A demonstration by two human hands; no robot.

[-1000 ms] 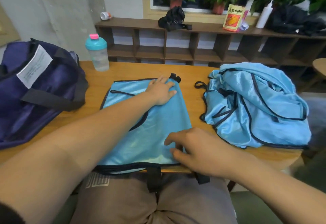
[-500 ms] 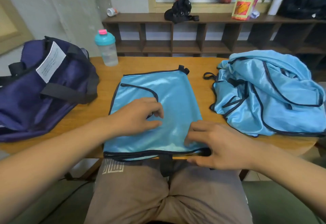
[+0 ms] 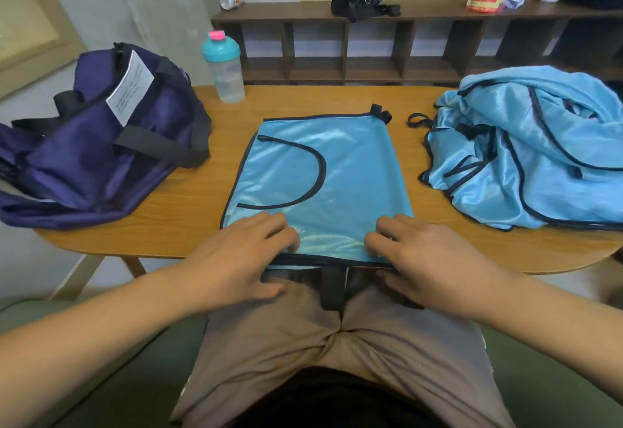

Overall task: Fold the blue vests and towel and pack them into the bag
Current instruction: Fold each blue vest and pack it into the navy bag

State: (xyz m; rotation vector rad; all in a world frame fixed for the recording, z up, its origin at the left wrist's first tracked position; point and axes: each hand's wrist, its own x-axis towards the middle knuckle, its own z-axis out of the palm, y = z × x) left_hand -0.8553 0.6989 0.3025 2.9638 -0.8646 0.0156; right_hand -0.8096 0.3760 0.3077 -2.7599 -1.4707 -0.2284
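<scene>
A shiny blue vest [image 3: 350,171] with black trim lies flat, folded in half, in the middle of the wooden table [image 3: 188,205]. My left hand [image 3: 236,259] pinches its near edge at the left corner, fingers on top and thumb underneath. My right hand [image 3: 424,259] pinches the same edge at the right corner. A black strap hangs from that edge over my lap. A heap of several crumpled blue vests [image 3: 536,154] sits at the right of the table. The dark blue bag [image 3: 101,144] lies at the left with a white label on it.
A clear shaker bottle [image 3: 225,68] with a teal lid stands behind the bag. A dark wooden shelf unit [image 3: 371,46] runs along the wall behind the table, with a black item, an orange packet and a white bottle on top.
My left hand came back from the vest's far edge to its near left corner. My right hand shifted to the near right corner. Both now grip the near edge.
</scene>
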